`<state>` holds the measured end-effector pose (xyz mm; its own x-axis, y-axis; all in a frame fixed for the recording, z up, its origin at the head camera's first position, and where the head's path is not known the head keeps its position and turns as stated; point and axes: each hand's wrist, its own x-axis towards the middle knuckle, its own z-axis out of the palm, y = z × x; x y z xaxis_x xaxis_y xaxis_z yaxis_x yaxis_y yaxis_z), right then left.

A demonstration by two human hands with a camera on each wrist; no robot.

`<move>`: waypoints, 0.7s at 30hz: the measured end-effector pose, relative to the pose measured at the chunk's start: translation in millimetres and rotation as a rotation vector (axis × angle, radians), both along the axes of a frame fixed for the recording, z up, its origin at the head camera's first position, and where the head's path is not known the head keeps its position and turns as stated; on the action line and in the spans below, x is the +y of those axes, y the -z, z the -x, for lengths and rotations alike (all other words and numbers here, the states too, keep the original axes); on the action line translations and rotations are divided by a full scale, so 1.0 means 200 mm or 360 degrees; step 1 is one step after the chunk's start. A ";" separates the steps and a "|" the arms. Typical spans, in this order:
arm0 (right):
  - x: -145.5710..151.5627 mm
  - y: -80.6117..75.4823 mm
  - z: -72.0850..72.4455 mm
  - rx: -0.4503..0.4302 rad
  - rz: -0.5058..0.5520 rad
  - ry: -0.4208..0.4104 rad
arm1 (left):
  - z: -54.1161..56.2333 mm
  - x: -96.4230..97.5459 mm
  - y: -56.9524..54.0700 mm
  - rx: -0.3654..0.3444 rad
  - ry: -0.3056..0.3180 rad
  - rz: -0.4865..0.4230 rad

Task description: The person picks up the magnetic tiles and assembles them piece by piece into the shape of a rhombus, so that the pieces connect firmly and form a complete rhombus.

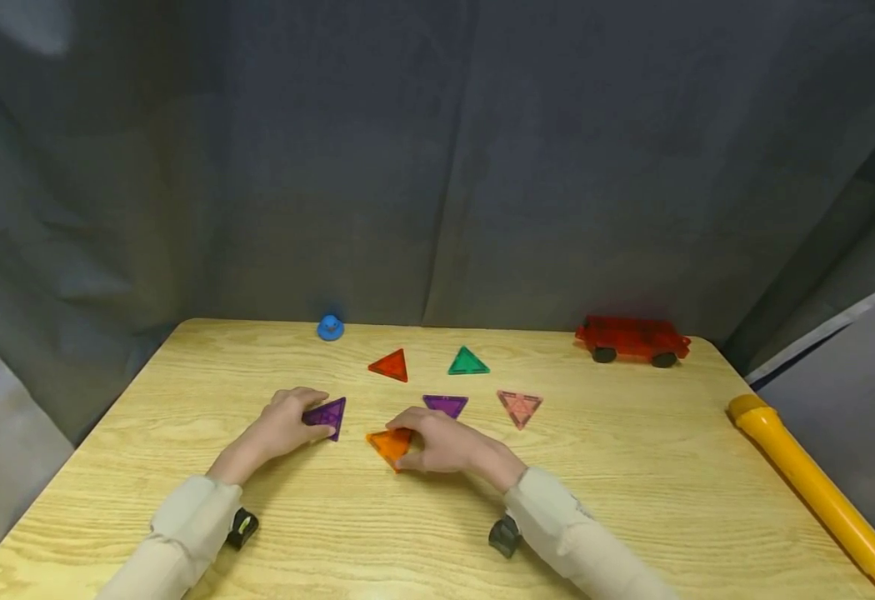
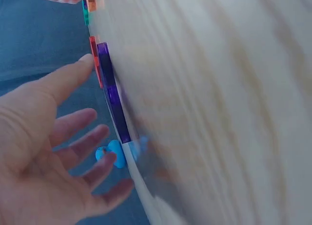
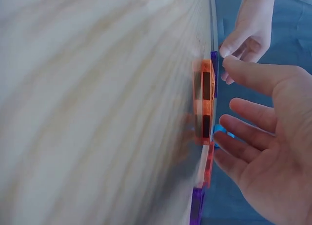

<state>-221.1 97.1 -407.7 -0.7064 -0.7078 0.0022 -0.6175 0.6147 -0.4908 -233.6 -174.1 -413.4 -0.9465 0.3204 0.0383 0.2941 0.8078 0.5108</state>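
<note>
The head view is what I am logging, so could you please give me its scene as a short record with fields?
Left hand: fingers over the left purple triangle; grip unclear
Right hand: fingers over the orange triangle; grip unclear
Other triangles: red triangle, green triangle, pink triangle, second purple triangle just beyond the right hand
Back edge: blue toy left of centre, red car at right
Right edge: yellow tube
Surface: table, wood-grained

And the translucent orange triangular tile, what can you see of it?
The translucent orange triangular tile looks plastic, with dark strips along one edge. It lies flat on the pale wood-grain table, right of and apart from a translucent purple triangular tile. The right hand covers part of it; contact is unclear.
</note>
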 end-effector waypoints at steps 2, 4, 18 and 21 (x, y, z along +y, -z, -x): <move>-0.01 0.01 0.01 0.0005 -0.0006 0.0001 | 0.00 0.00 0.00 -0.0028 -0.0036 0.0032; -0.02 0.01 0.01 0.0016 -0.0020 0.0002 | 0.00 0.00 0.00 -0.0054 -0.0071 0.0055; -0.04 0.03 0.02 -0.0021 -0.0101 0.0103 | 0.02 0.00 0.02 -0.0139 -0.0084 0.0086; -0.05 0.02 0.02 -0.0024 -0.0123 0.0105 | 0.02 -0.01 0.01 -0.0141 -0.0085 0.0074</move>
